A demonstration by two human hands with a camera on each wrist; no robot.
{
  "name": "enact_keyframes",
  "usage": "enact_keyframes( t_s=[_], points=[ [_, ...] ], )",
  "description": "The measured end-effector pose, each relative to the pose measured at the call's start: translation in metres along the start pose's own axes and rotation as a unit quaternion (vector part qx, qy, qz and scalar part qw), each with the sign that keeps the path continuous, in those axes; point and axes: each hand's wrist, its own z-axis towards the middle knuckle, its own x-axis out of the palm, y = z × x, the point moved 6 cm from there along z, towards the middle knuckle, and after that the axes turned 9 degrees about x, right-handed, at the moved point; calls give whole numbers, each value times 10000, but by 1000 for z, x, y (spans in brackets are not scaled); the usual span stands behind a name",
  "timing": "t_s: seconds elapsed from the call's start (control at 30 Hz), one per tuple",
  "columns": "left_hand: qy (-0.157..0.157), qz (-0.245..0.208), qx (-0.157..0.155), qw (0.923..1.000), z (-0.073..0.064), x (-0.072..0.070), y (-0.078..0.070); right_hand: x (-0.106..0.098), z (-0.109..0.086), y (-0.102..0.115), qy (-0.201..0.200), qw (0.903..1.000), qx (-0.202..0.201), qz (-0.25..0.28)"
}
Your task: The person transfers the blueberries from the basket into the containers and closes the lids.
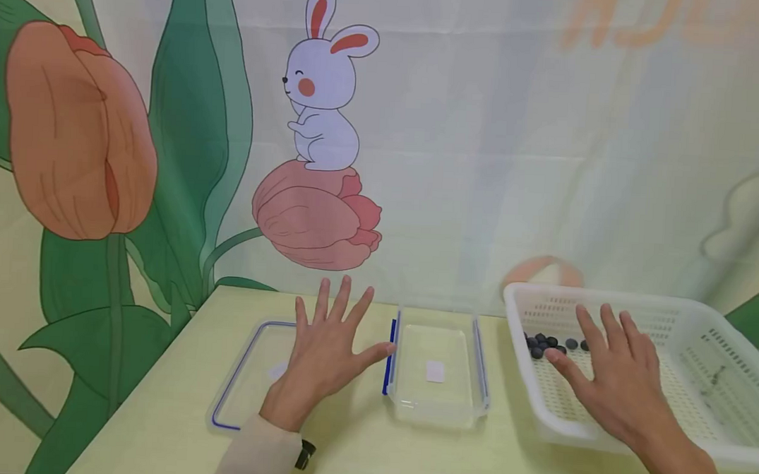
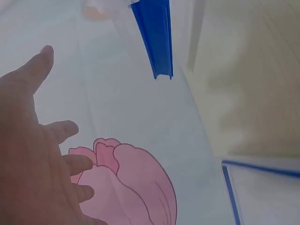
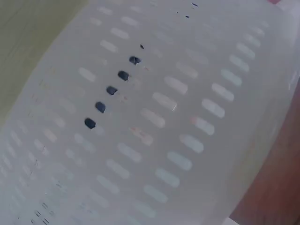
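My left hand [image 1: 323, 355] is spread with straight fingers over a clear lid with a blue seal [image 1: 245, 362], covering the lid's right part. Beside its thumb stands a clear plastic box [image 1: 410, 408] with a blue clip [image 1: 390, 358] on its left side. In the left wrist view the hand [image 2: 28, 159] holds nothing, and the clip [image 2: 157, 40] shows at the top. Over the white basket [image 1: 526, 385], my right hand [image 1: 624, 389] has its fingers extended and holds nothing. Near its thumb lie several blueberries [image 1: 542, 341] in the basket.
A pale yellow table [image 1: 156, 404] carries everything. Behind it hangs a curtain [image 1: 459, 163] printed with tulips and a rabbit. The right wrist view is mostly the basket's slotted wall [image 3: 197, 154], with dark spots showing through some slots.
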Motion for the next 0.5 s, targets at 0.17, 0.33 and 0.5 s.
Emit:
enact_keyframes(
  t_s=[0.17,0.33,0.5],
  points=[
    [31,-350,8,9994,4,6,-2,-10,7,-3,-36,9993,-196,317],
    [20,-772,-57,9970,8,15,-4,-20,14,-12,111,9976,-250,637],
    [-68,-1374,-232,9902,11,25,-4,-32,22,-18,200,9960,-303,813]
  ],
)
